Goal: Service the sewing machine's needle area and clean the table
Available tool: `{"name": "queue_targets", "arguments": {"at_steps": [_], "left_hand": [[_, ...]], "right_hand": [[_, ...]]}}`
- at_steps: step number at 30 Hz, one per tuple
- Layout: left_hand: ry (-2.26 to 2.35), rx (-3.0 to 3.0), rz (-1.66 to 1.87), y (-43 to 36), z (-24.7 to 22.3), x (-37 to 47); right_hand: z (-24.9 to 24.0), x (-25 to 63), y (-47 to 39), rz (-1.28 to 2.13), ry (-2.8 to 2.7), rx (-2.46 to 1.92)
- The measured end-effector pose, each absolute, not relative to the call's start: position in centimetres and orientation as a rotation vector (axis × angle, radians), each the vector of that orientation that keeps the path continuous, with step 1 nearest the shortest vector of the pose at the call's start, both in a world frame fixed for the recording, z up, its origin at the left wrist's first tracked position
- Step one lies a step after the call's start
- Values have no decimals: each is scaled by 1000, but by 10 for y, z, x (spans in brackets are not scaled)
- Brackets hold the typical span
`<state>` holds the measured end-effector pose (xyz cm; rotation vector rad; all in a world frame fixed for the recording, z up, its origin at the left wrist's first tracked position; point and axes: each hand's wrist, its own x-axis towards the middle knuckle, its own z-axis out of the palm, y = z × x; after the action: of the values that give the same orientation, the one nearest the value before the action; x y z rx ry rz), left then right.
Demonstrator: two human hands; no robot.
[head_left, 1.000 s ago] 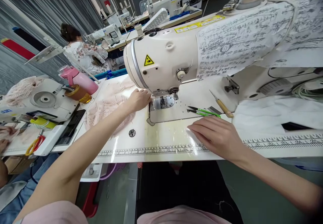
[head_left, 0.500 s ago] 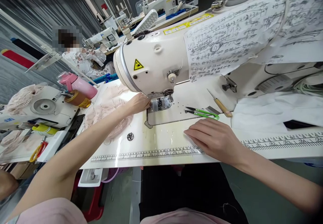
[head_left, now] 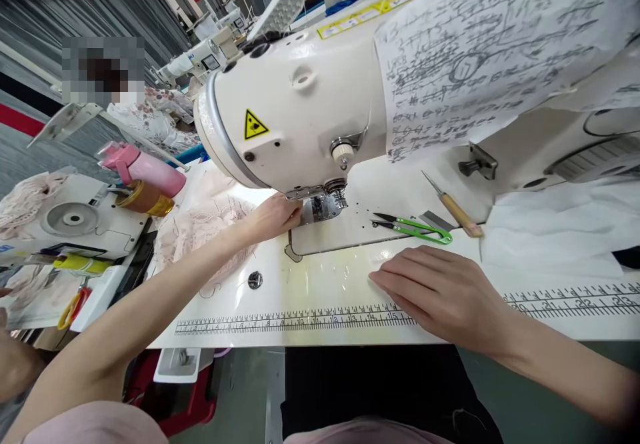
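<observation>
The white sewing machine (head_left: 300, 111) stands across the white table. My left hand (head_left: 277, 217) is at the left side of its needle area, fingers closed and partly hidden under the machine head; what they hold, if anything, is too small to make out. My right hand (head_left: 435, 291) lies palm down on the table near the printed ruler (head_left: 300, 323), its fingers extended. Green-handled thread snips (head_left: 425, 229) lie just beyond it, beside a wooden-handled awl (head_left: 457, 212). Pale pink lace fabric (head_left: 200, 231) is behind my left forearm. A round metal bobbin (head_left: 255, 280) sits nearer the table's front edge.
At the left are a pink bottle (head_left: 150, 171), a brown cup (head_left: 143, 197), another machine (head_left: 75, 221) and orange-red scissors (head_left: 75, 306). White cloth (head_left: 560, 224) lies at the right. A person in a floral top (head_left: 155, 121) sits farther back.
The view has moved closer to the machine and tilted down. My left hand's fingers are slightly more curled beside the needle area. My right hand stays flat on the table.
</observation>
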<state>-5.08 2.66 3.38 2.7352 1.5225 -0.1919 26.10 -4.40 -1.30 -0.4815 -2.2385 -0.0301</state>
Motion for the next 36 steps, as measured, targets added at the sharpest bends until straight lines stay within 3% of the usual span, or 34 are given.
{"name": "queue_targets", "arguments": {"at_steps": [18,30,36], "left_hand": [[1545,2555,264,-7,37,-67],[974,3310,53,-20,28,-64],[1365,2654,444,-26,31,-37]], "right_hand": [[-18,263,-46,-34,-2279,-478],[-15,262,-44,-62,-2284,-452],[-15,262,-45,-59,-2273,-466]]}}
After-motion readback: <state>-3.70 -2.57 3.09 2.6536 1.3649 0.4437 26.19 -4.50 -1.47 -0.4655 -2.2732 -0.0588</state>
